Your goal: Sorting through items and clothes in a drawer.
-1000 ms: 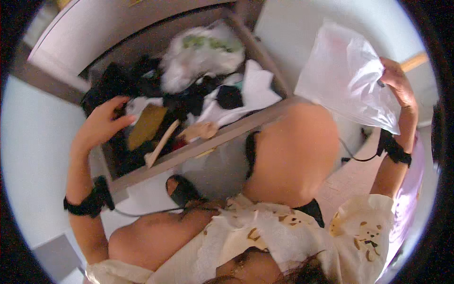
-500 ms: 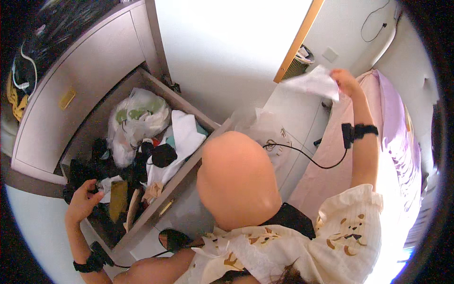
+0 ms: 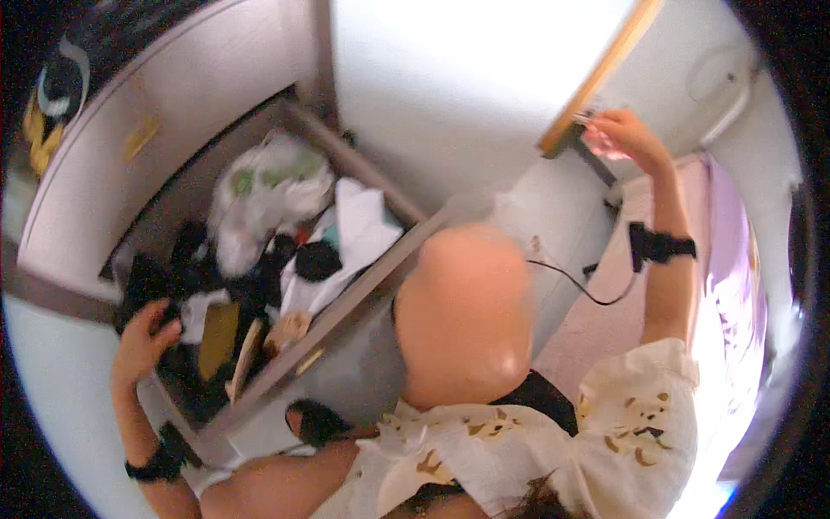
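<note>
Over the left end of an open drawer (image 3: 324, 324), my left hand (image 3: 147, 346) is held with its thumb and fingers apart and nothing in them. Dark cloth items (image 3: 194, 251) and a crumpled white piece (image 3: 201, 316) lie beside it, along with a flat olive-brown piece (image 3: 220, 339). My right hand (image 3: 618, 137) is stretched far to the right, close to the lower end of a wooden edge (image 3: 596, 78). Its fingers are bent and blurred, so whether anything is in them is unclear. No white sheet shows in it.
The drawer also holds a clear plastic bag (image 3: 268, 195) with green inside, white cloth (image 3: 359, 216) and a black bundle (image 3: 317, 261). My bare knee (image 3: 467, 320) rises in the middle. A bed with pink and lilac covers (image 3: 683, 208) stands at the right.
The white sheet my right hand held is out of sight, and that hand has shifted up toward the wooden edge, where a bin showed before. My left hand stays by the drawer.
</note>
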Available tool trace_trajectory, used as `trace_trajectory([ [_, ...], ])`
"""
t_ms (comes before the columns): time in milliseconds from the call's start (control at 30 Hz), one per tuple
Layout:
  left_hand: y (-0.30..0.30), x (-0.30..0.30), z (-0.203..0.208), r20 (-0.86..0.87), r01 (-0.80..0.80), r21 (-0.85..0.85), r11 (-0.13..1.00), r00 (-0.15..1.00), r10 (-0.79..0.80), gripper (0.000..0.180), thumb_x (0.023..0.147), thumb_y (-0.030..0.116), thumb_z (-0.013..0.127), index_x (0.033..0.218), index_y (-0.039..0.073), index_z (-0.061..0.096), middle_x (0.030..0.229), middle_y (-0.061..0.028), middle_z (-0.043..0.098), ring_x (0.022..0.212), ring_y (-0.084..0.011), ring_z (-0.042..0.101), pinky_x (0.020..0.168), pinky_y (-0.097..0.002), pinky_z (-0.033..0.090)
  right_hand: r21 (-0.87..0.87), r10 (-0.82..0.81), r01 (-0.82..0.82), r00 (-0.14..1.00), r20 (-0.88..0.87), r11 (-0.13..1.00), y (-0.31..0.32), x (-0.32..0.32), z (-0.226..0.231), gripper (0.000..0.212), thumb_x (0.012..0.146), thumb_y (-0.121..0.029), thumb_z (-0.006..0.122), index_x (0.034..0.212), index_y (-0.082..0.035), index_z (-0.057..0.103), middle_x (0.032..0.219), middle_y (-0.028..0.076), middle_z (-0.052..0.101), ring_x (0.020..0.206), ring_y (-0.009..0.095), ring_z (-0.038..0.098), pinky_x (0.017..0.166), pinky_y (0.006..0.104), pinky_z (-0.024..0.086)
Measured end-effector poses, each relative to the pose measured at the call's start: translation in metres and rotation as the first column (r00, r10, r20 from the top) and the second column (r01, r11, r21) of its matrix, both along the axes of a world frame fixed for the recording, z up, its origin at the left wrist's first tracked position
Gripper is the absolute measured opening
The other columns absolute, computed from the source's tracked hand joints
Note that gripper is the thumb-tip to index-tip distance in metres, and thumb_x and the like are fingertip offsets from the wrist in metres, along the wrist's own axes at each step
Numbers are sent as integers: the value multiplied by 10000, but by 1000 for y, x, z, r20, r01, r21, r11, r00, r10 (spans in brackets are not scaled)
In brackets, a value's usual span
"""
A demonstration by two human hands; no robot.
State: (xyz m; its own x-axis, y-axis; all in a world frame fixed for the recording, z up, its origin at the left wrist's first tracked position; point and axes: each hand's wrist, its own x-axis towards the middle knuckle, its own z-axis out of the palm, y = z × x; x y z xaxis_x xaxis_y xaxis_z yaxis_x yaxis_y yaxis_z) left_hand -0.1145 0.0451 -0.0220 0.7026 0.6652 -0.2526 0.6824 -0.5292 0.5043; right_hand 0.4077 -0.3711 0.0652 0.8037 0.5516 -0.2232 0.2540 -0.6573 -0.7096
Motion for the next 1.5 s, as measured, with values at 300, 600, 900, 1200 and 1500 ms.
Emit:
trace_trajectory([
  [300,10,-22,3,-176,61,341,938,984,0,508,742,383,588,1136,82,481,978,-210,563,926,-352,532,812,-395,416,-405,737,-616,551,391,676,135,-190,41,340,721,-124,591,1049,-66,521,791,48,553,645,140,493,594,268,401],
  [600,28,-21,-2,-318,11,313,950,943,94,517,752,464,549,984,2,543,893,-204,585,853,-343,563,738,-397,446,-467,931,-881,-235,278,-83,336,-277,-9,343,732,-199,569,1021,-20,524,840,147,569,761,263,550,672,338,442],
  [900,2,-22,-12,-276,-89,285,955,946,170,444,764,386,563,940,-22,557,689,-167,599,506,-258,589,523,-349,492,-468,858,-846,-421,294,-255,378,-337,-174,488,672,-116,629,1118,-24,452,1093,160,483,993,323,471,827,390,414],
  [1200,16,-27,-19,-479,-26,394,919,847,230,485,768,402,555,588,-48,571,539,-151,564,513,-256,592,547,-347,501,-646,779,-762,-433,455,-47,380,-336,-213,298,577,-93,613,867,-75,548,997,114,489,944,261,461,749,377,329],
  [1500,17,-42,-34,-160,-142,549,824,950,270,336,669,344,660,644,14,595,612,-142,586,589,-254,591,550,-369,458,135,969,-980,-116,219,-147,356,-315,-174,156,564,-110,544,699,-32,535,568,108,488,619,296,529,561,361,424],
])
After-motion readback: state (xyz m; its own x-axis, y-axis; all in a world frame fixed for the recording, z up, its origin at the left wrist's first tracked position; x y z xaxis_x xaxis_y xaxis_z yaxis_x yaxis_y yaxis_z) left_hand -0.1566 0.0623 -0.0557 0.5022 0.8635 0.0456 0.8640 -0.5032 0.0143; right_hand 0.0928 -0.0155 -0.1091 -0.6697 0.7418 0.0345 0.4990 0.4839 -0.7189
